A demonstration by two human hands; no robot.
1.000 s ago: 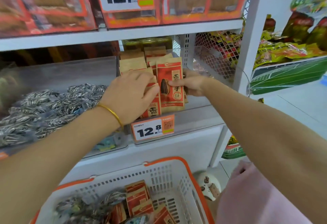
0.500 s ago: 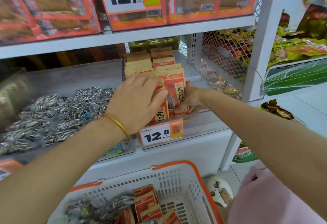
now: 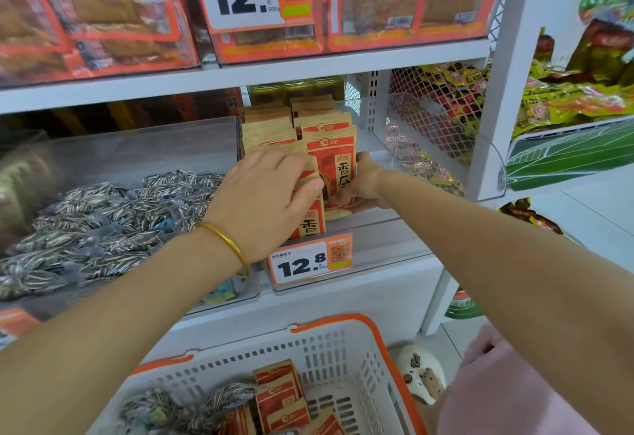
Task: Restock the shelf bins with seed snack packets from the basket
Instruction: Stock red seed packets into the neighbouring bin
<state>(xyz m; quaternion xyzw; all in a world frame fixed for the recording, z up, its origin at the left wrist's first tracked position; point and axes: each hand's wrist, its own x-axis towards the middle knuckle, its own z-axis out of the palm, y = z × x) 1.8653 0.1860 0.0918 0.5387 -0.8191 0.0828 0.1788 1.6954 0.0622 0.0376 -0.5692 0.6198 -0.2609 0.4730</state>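
Right-hand grip: right hand (image 3: 365, 189) closed round the lower right edge of a red packet (image 3: 334, 167), fingers wrapped underneath and behind; packet upright at the front of the right-hand row.
Left-hand grip: left hand (image 3: 267, 194) draped over the left stack (image 3: 269, 134), fingers curled over the top edges, thumb across the front face, seemingly keeping that row from tipping.
Whereabouts: both rows standing in the clear bin (image 3: 377, 239) on the middle shelf, just above the price tag (image 3: 302, 263); spare packets (image 3: 278, 397) lying in the basket (image 3: 329, 322) below.
Step in hand: probably seating the red packet at the front of its row, not yet let go.
Handling: thin, flat, light pouches by the look; crinkly and a bit slick, floppy singly, stiffer as a bundle; likely to fan out or topple forward.
Where to hold: best pinched across the flat faces near a sealed edge, or squared up as a small bundle from both sides; no hard squeeze on the middle, with seeds inside.
Neighbours: striped seed bags (image 3: 113, 215) heaped in the bin to the left, apart from both hands.
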